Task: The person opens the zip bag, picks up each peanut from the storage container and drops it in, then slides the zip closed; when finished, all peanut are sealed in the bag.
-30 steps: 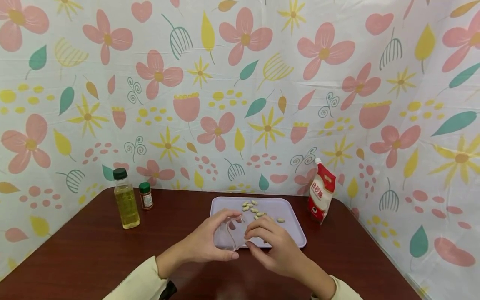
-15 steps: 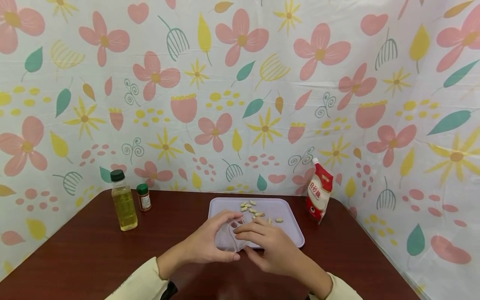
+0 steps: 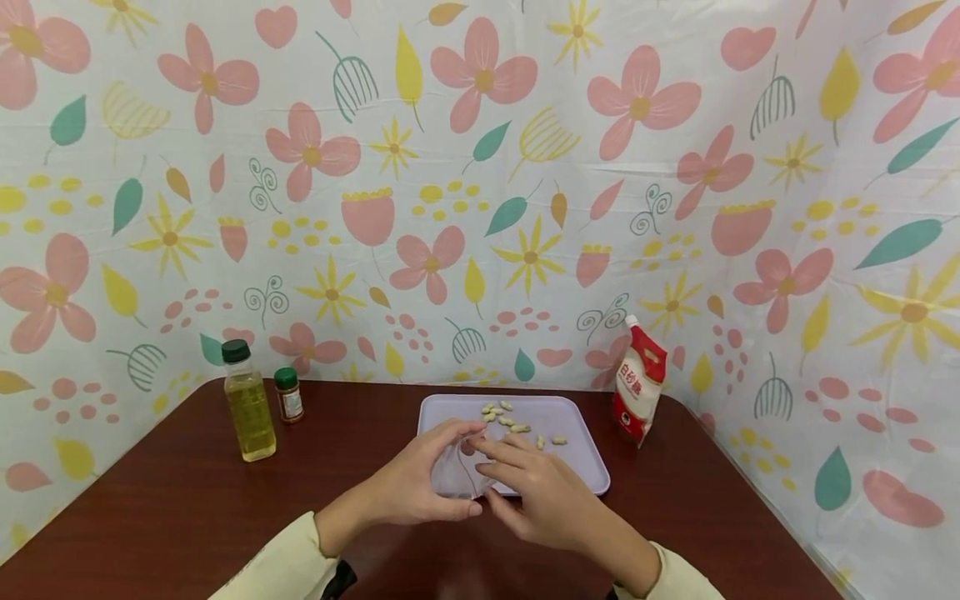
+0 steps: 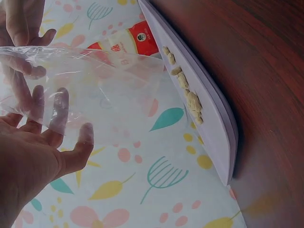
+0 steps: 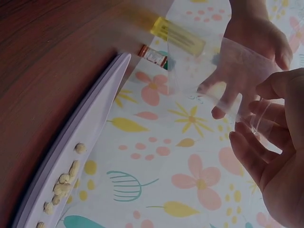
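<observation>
A clear plastic bag (image 3: 454,475) hangs between both hands, in front of the tray. My left hand (image 3: 408,479) curves round its left side, thumb below and fingers above. In the left wrist view that hand's fingers (image 4: 59,111) show through the film; whether they are inside it I cannot tell. My right hand (image 3: 536,492) has bent fingers and thumb at the bag's right edge. From the right wrist, the film's rim (image 5: 256,124) lies among the right fingers. Beyond the hands, several unshelled peanuts (image 3: 519,428) lie on a pale lilac tray (image 3: 587,450).
An oil bottle (image 3: 251,417) with a dark cap and a small green-capped spice jar (image 3: 289,398) stand at the left of the dark wooden table (image 3: 172,500). A red and white bag of white sugar (image 3: 637,387) stands at the back right. Behind hangs a flowered cloth (image 3: 420,333).
My right hand has shifted slightly left, bringing its fingers onto the plastic bag's edge. The left hand keeps nearly the same place. The head view has moved slightly.
</observation>
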The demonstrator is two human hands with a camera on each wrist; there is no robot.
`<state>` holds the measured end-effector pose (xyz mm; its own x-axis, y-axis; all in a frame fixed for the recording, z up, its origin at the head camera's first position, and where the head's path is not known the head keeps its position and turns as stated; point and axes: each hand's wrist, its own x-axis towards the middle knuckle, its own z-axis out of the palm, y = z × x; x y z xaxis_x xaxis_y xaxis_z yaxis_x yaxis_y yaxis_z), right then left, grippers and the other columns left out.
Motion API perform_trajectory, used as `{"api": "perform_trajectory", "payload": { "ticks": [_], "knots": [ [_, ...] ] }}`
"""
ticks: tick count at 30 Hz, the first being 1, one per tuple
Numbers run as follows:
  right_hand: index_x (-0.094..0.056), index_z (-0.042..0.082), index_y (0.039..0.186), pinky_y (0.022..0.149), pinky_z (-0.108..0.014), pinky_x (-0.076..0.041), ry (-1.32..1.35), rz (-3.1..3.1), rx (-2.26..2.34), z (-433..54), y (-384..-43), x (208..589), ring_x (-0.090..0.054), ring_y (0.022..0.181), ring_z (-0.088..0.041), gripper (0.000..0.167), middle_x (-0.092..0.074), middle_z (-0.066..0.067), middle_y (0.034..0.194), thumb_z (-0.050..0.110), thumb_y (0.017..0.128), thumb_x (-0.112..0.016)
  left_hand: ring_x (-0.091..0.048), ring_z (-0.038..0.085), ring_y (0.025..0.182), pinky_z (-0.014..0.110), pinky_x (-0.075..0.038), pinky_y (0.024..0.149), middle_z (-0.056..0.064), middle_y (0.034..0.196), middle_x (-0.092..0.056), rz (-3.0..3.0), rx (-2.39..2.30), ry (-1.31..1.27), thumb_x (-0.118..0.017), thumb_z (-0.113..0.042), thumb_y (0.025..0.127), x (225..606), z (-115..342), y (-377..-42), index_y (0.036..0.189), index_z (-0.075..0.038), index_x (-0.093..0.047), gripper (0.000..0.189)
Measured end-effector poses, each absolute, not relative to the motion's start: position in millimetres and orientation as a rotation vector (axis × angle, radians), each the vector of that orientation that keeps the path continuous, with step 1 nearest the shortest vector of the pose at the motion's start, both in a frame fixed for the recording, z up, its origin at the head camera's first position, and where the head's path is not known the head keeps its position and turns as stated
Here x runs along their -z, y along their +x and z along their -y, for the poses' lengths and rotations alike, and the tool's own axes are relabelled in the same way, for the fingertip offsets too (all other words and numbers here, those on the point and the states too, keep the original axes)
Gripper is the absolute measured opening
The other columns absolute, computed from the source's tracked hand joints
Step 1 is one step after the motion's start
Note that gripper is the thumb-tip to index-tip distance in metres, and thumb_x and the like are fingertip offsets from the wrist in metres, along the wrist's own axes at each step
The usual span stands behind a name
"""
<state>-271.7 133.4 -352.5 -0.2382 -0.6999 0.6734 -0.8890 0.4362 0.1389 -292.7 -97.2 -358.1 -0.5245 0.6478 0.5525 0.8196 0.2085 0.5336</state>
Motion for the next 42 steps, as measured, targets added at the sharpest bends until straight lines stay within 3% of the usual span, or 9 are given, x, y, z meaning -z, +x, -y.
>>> {"api": "perform_trajectory", "payload": {
  "ticks": [13,21,28,34,42],
  "knots": [
    [-0.076,0.007,0.096,0.094,-0.044,-0.050,1.310,2.031,-0.360,-134.3,-268.9,353.0,-0.061,0.118,-0.024,0.014,-0.057,-0.005,0.141,0.013,0.084,-0.072,-0.054,0.018,0.119,0.042,-0.042,0.101,-0.010,0.140,-0.050,2.374,1.187,-1.336,-0.079,-0.038,0.084,356.6,98.5,-292.9,0.149,-0.021,-0.040,0.078],
    [-0.074,0.009,0.101,0.086,-0.031,-0.051,1.348,1.969,-0.404,-134.2,-271.5,352.9,-0.061,0.109,-0.019,0.018,-0.059,-0.004,0.138,0.010,0.084,-0.070,-0.056,0.015,0.110,0.037,-0.045,0.095,-0.010,0.136,-0.053,2.363,1.135,-1.336,-0.079,-0.039,0.083,358.2,101.2,-294.0,0.148,-0.022,-0.040,0.077],
    [-0.072,0.011,0.100,0.094,-0.038,-0.050,1.362,1.942,-0.422,-135.9,-275.5,353.3,-0.063,0.112,-0.019,0.017,-0.066,-0.003,0.126,0.008,0.084,-0.072,-0.055,0.016,0.117,0.039,-0.045,0.098,-0.003,0.134,-0.056,2.315,1.098,-1.338,-0.082,-0.030,0.081,358.9,102.2,-294.9,0.145,-0.016,-0.043,0.076],
    [-0.072,0.013,0.094,0.084,-0.028,-0.051,1.367,1.946,-0.449,-136.0,-276.5,354.0,-0.063,0.103,-0.016,0.014,-0.066,0.000,0.118,0.007,0.081,-0.074,-0.057,0.019,0.110,0.038,-0.047,0.093,0.001,0.130,-0.058,2.320,1.115,-1.339,-0.081,-0.028,0.082,359.4,103.1,-294.2,0.145,-0.020,-0.042,0.075],
    [-0.070,0.013,0.090,0.080,-0.023,-0.051,1.390,1.895,-0.484,-135.1,-277.3,354.8,-0.062,0.098,-0.015,0.004,-0.066,0.001,0.112,0.012,0.092,-0.067,-0.057,0.020,0.115,0.041,-0.046,0.095,-0.003,0.131,-0.056,2.354,1.079,-1.294,-0.081,-0.029,0.081,359.9,105.3,-293.6,0.144,-0.024,-0.043,0.074]
  ]
}}
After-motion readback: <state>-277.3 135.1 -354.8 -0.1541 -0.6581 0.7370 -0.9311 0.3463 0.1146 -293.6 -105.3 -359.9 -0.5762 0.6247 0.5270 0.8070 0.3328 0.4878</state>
